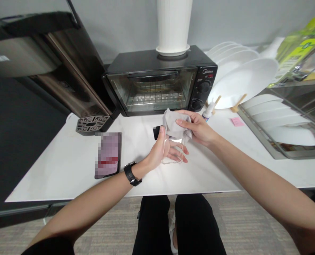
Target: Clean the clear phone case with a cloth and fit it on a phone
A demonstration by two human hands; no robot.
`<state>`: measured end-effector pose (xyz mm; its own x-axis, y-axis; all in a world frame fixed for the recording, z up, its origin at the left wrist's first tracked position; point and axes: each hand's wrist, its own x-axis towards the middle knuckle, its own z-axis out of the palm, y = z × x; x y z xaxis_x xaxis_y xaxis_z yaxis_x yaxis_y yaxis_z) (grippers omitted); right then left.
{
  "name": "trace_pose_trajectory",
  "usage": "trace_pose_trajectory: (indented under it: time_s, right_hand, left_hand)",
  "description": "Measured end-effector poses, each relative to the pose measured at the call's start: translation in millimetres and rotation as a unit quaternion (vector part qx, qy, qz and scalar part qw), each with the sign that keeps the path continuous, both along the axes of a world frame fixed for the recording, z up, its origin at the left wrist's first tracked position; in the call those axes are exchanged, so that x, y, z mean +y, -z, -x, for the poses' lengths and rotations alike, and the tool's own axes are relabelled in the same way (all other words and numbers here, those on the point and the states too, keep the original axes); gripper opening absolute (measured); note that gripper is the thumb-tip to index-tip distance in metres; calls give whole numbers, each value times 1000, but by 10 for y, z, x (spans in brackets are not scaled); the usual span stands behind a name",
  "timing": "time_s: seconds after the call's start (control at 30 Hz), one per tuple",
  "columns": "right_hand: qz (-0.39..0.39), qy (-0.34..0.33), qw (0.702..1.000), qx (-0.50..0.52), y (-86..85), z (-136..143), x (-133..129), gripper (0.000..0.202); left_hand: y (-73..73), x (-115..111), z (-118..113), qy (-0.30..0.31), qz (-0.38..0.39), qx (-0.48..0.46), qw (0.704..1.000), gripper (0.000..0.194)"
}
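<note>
While our left hand (158,151) grips a clear phone case (177,140) above the white counter (207,173), our right hand (196,128) pinches a grey cloth (174,124) against the case's far end. We see it mid-scene, right of the phone (108,154) lying on the counter and on the near side of the black toaster oven (157,85)

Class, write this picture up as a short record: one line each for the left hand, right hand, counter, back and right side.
Left hand: holds a clear case; watch on wrist
Right hand: holds a cloth at the case's upper end
Counter: phone left of the hands
Back: oven, white pot on top
Right side: upright plates, pink note
</note>
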<state>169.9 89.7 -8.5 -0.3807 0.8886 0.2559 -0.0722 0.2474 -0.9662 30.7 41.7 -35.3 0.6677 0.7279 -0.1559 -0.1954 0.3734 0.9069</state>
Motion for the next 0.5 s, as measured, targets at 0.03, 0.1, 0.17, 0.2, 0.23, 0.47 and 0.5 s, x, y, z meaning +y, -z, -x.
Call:
trace_pose_trajectory:
  time_s: [0.03,0.1,0.17,0.2,0.23,0.47,0.5]
  right_hand:
    - [-10,8,1000,-8,-13,1,-3,18]
    - [-47,61,996,-43,-27,-2,-5,16]
    - [-75,111,988,-75,-28,-1,-5,23]
    - [-77,115,988,-73,-26,4,-5,24]
    - [-67,102,991,-56,-23,13,-6,22]
    - [9,45,999,1,68,30,2,16]
    - [-5,64,998,-13,72,24,1,18]
  left_hand:
    - [-5,0,2,-7,3,-3,1000,74]
    - [-12,-4,2,-10,9,2,1000,72]
    - [-20,-10,1,-2,14,10,1000,72]
    - [-27,-12,0,0,14,10,1000,72]
    - [-35,-12,0,0,12,6,1000,70]
    - [-16,5,-2,13,-6,24,1000,76]
    - [-10,3,-3,17,-2,30,999,77]
